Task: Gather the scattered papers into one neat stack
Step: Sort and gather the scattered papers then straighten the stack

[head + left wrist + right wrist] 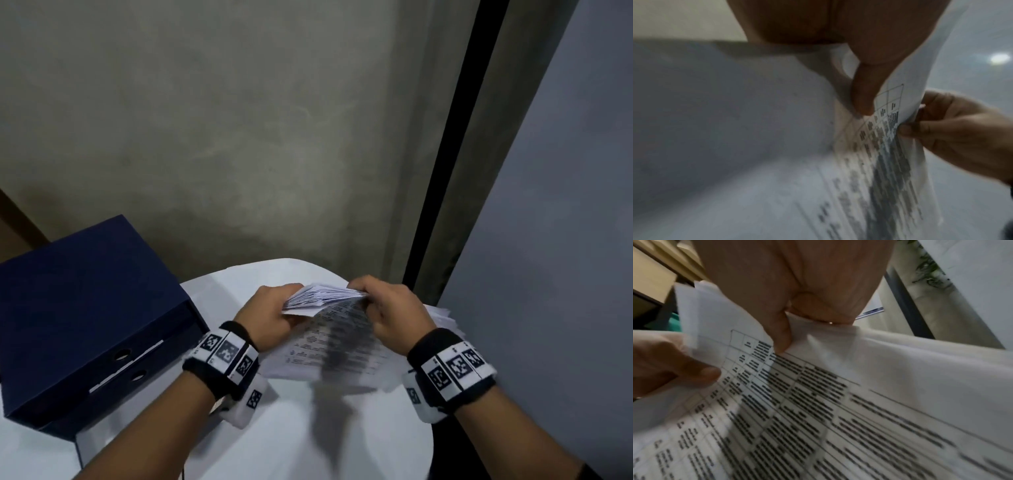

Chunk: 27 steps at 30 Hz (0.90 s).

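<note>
A bundle of printed papers (329,301) with tables of text is lifted above the round white table (308,438). My left hand (270,315) grips the bundle's left end and my right hand (387,315) grips its right end. The sheets fan out at the top and hang down toward me, blurred. In the left wrist view the thumb presses the papers (890,104) while the right hand (953,133) pinches their edge. The right wrist view shows the right hand (789,318) pinching the papers (818,402), with the left hand (674,369) at the left edge.
A dark blue box file (85,318) lies on the table's left side. More white sheets (442,315) peek out behind my right hand. A grey wall (239,137) and a dark vertical frame (455,137) stand behind the table.
</note>
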{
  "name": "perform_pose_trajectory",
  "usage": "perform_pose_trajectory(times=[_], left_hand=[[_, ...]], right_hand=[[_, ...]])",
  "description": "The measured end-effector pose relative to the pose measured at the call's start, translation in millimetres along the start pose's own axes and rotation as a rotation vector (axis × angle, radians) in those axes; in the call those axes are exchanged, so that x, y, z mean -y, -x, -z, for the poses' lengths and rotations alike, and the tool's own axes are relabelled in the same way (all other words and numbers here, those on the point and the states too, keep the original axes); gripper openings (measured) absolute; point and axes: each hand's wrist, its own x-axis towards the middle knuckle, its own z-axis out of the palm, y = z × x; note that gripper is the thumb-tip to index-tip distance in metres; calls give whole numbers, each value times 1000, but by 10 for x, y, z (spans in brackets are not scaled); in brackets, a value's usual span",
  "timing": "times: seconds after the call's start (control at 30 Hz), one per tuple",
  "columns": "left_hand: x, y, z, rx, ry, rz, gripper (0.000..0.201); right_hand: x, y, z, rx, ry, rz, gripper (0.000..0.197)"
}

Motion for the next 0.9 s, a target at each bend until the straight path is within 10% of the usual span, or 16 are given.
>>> perform_pose_trajectory(times=[0.13, 0.27, 0.37, 0.5, 0.9], left_hand=[[267, 162, -119, -141, 419, 222, 24], [371, 332, -106, -225, 762, 368, 25], [420, 375, -170, -235, 827, 402, 24], [581, 326, -470, -298, 906, 488, 36], [674, 410, -987, -375, 584, 584, 10]], right_hand=[[-420, 301, 11, -256, 35, -336, 61], [-723, 654, 28, -389, -745, -796, 103], [-761, 771, -81, -305, -1138, -854, 89], [-757, 749, -175, -337, -970, -864, 21], [-838, 1097, -665, -363, -763, -971, 19]])
